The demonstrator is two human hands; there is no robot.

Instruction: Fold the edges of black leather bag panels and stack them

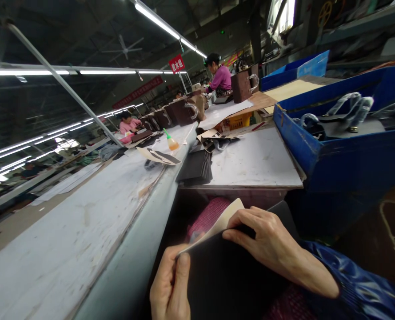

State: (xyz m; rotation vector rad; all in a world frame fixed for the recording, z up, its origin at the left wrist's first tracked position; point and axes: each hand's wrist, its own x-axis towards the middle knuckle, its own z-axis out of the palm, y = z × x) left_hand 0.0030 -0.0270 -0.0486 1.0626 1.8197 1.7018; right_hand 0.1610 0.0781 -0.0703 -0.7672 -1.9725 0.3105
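Note:
A black sheet with a cream back (229,278) is held up low in the view, its cream side showing along the far edge. My left hand (172,282) pinches the near left corner, thumb on the black face. My right hand (264,235) grips the upper edge further right, with thumb on the black side and fingers bent over the cream side. Whether the sheet is leather or another material, I cannot tell. Its lower part fades into shadow. Beyond it lies a stack of black pieces (197,166) on the side table.
A long white worktable (84,222) runs along the left, bearing a glue bottle with a green tip (172,141). At right stands a blue bin (317,160) with wrapped handles (347,106). Brown bags (180,111) line the table further back. A person in pink (221,79) sits beyond.

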